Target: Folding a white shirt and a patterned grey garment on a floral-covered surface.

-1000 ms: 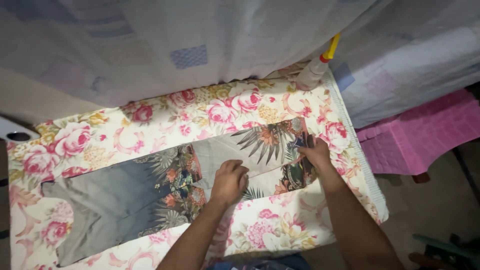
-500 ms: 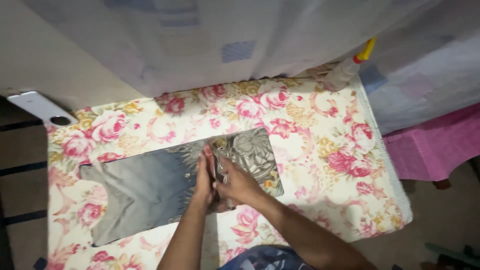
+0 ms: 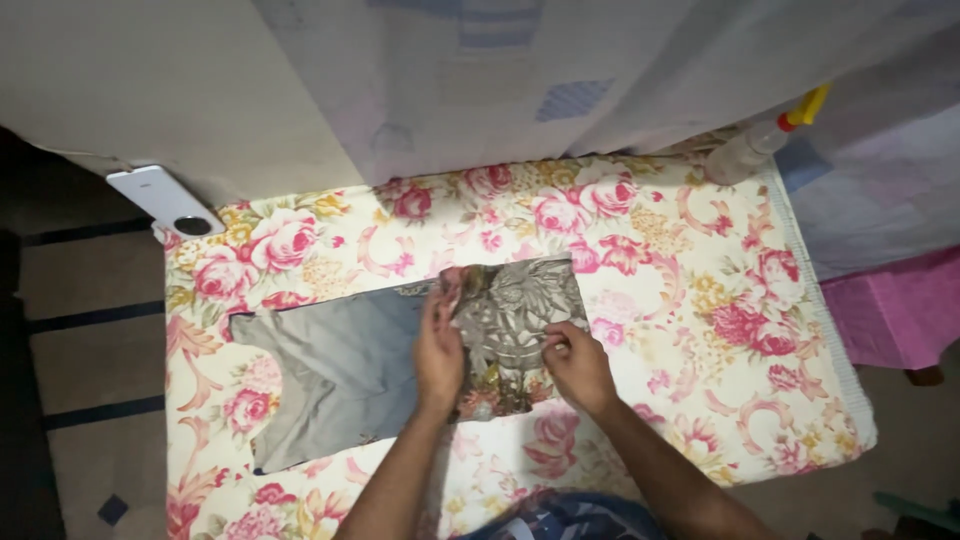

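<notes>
Left hand [image 3: 440, 352] flat, fingers extended, pressing fold line of grey garment [image 3: 340, 375]. Right hand [image 3: 575, 362] fingers curled, pinching folded floral-print end [image 3: 515, 325]. Garment mid-cloth: soft, light, limp; best gripped at edges. Floral cloth [image 3: 700, 300] beneath. Spray bottle [image 3: 755, 148] far right corner, phone [image 3: 165, 200] far left, pale curtain [image 3: 520, 80] behind.

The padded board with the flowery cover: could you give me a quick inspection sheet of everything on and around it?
Surface: flowery cover, pink roses on cream, over a padded board.
Job's things: grey garment lying flat, its leaf-printed end folded over.
Clutter: spray bottle with a yellow nozzle at the far corner; white phone at the far left edge.
Hands: left hand flat on the fold; right hand pinching the printed edge.
Cables: nothing seen.
Surroundings: pale curtain behind, pink stool on the right.
</notes>
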